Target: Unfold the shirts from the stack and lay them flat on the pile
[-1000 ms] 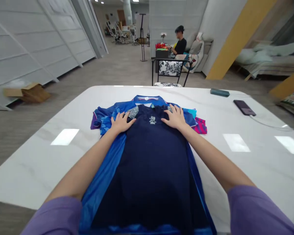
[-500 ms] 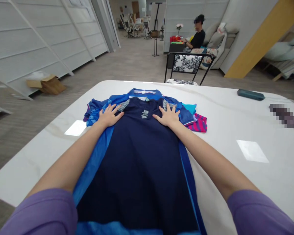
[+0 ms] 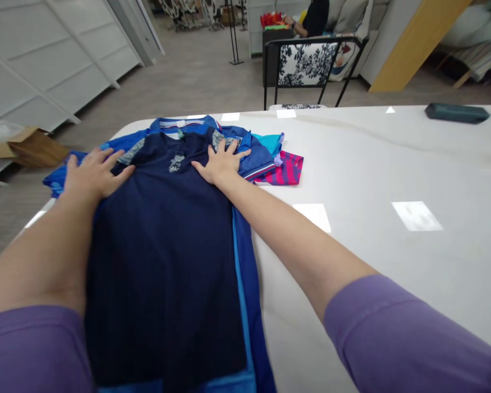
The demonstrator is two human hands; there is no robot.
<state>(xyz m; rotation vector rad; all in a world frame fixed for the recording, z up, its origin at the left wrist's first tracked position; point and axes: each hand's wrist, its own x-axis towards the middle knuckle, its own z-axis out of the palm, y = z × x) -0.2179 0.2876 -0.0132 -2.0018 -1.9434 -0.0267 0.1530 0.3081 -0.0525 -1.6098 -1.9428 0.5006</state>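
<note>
A dark navy T-shirt (image 3: pixel 167 245) with grey patterned shoulders and a small pale print lies spread flat, collar pointing away from me. Beneath it several other shirts are stacked, among them a blue one with a striped collar (image 3: pixel 167 125) and a pink-and-purple striped one (image 3: pixel 288 168). My left hand (image 3: pixel 92 173), fingers spread, rests at the left shoulder and sleeve area of the pile. On the T-shirt's right shoulder, my right hand (image 3: pixel 223 162) lies flat with its fingers apart. Neither hand grips the cloth.
The white glossy table (image 3: pixel 372 262) extends right, with a dark green case (image 3: pixel 457 112) near its far edge. Behind stands a black-framed chair (image 3: pixel 311 65) with a floral back. Farther off, a person in black (image 3: pixel 316 19) sits by a sofa. An open cardboard box (image 3: pixel 36 147) is on the left.
My view has turned right and tilted down, so the shirts appear farther left. My left hand has slid outward toward the left sleeve; the right hand stays on the right shoulder.
</note>
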